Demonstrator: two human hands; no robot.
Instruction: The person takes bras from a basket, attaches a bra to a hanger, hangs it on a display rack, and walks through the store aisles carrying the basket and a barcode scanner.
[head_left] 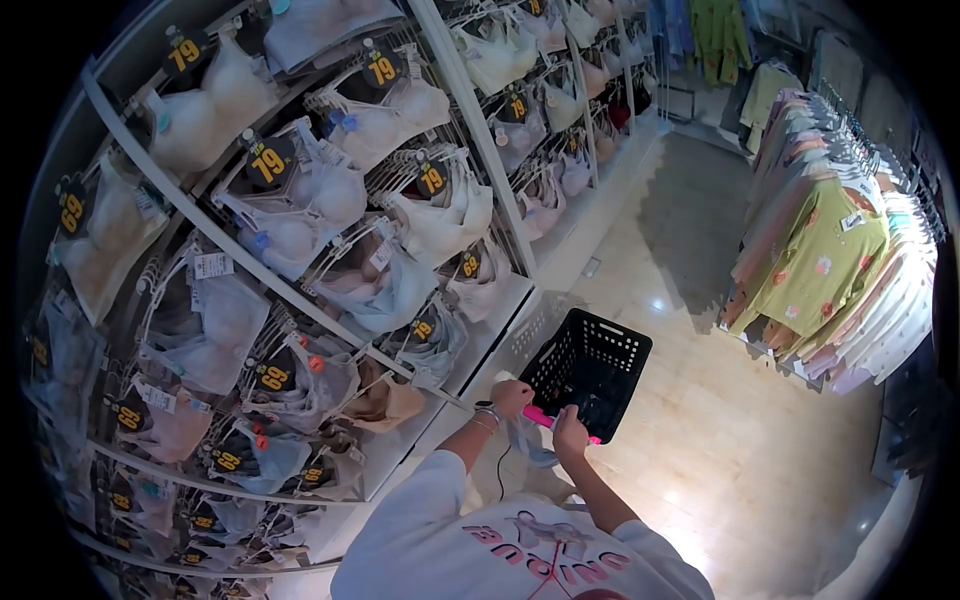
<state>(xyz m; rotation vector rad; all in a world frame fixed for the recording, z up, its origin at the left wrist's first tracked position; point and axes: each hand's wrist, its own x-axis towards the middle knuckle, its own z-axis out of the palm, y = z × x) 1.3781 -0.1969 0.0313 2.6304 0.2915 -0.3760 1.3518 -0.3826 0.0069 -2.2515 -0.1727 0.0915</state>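
- Display rack [474,138] along the left, hung with pale bras [335,195].
- Pale floor [690,400], lit in patches.
- Row of tops [905,290] at the right, a flowered green top [825,260] at its near end.
- Black basket [612,338], just beyond both hands.
- Right hand [570,436]: its grip is clamped on a pink strip.
- Left hand [512,398], at the strip's left end: fingers curled, but I cannot tell what the grip holds.
- Pink strip [540,417], between the hands at the basket's near side.
- Dark price signs [268,162] among the bras.
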